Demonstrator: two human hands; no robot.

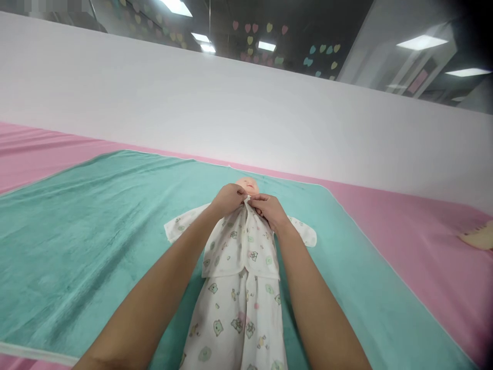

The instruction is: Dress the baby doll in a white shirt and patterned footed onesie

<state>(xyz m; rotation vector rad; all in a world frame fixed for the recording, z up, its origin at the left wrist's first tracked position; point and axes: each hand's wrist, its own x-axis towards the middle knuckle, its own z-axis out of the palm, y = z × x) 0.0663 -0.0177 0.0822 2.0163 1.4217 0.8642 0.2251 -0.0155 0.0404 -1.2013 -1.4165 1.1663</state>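
Lying on its back at the centre of the head view: one plastic baby doll (248,183), in a white cloth jacket (238,250) with small animal prints, sleeves out sideways; matching white printed trousers (217,313) below. Pinching the jacket front at the neck, thumbs and fingertips pressed together: left hand (229,199) and right hand (270,209), close together. Beneath: teal plush blanket (96,231) with pale edging, creased at left, over pink cloth covering (396,231). At right border: cream-coloured object (477,237), cut off, identity unclear. Behind: plain white low wall (192,103), topped by dark glass (300,13) with pastel heart-shaped stickers (269,27); rectangular white lights (266,46) visible there.
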